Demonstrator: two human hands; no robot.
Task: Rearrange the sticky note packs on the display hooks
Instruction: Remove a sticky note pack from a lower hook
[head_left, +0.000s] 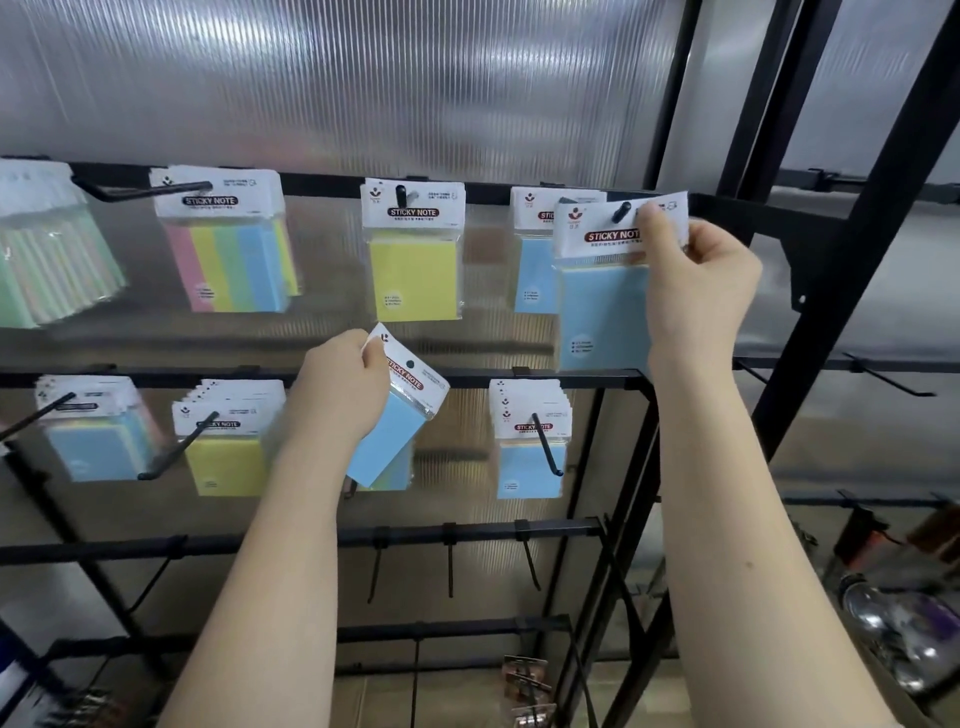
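My right hand (693, 270) pinches the white header of a blue sticky note pack (605, 312), whose hole sits at the tip of the top-row right hook (622, 212). Another blue pack (535, 270) hangs behind it on that hook. My left hand (340, 387) grips a tilted blue pack (395, 431) by its header corner, off any hook, in front of the middle bar. A yellow pack (415, 270) hangs on the top-row centre hook.
A striped multicolour pack (231, 254) and a blurred bundle (49, 249) hang top left. The middle row carries blue packs (96, 436), yellow packs (228, 457) and blue packs (530, 457). Bare hooks (450, 566) stick out below. A black frame post (852, 270) stands right.
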